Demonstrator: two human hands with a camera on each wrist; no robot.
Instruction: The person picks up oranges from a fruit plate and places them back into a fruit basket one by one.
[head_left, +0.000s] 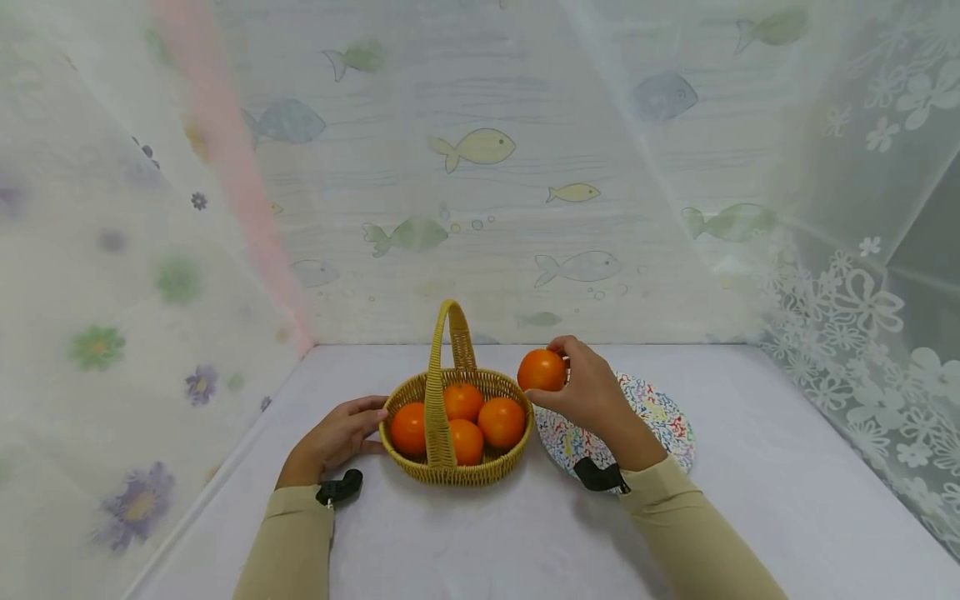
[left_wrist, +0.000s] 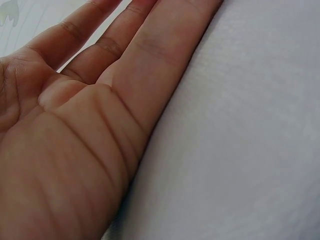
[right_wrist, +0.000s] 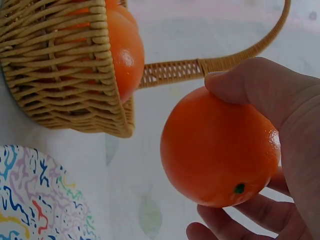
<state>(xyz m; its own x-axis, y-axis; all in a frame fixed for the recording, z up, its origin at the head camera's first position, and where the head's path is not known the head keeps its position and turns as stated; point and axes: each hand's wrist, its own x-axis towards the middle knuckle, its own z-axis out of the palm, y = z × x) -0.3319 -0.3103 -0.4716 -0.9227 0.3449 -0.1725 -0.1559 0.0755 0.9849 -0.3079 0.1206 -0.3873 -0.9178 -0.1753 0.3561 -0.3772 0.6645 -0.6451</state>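
In the head view my right hand (head_left: 592, 396) holds an orange (head_left: 542, 370) between thumb and fingers, raised beside the right rim of a yellow wicker basket (head_left: 465, 477). The right wrist view shows that orange (right_wrist: 220, 150) close up, with a small green stem mark and the thumb across its top. Several more oranges (head_left: 502, 422) lie inside the basket, partly behind its tall handle (head_left: 438, 392). My left hand (head_left: 341, 433) rests at the basket's left rim, its fingers extended. From the left wrist, the palm (left_wrist: 70, 150) shows with nothing in it.
A round plate (head_left: 660, 417) with a multicoloured squiggle pattern lies right of the basket, partly under my right forearm. All of it stands on a white-covered table (head_left: 465, 542). Sheer curtains printed with fish (head_left: 480, 148) and flowers hang behind and at both sides.
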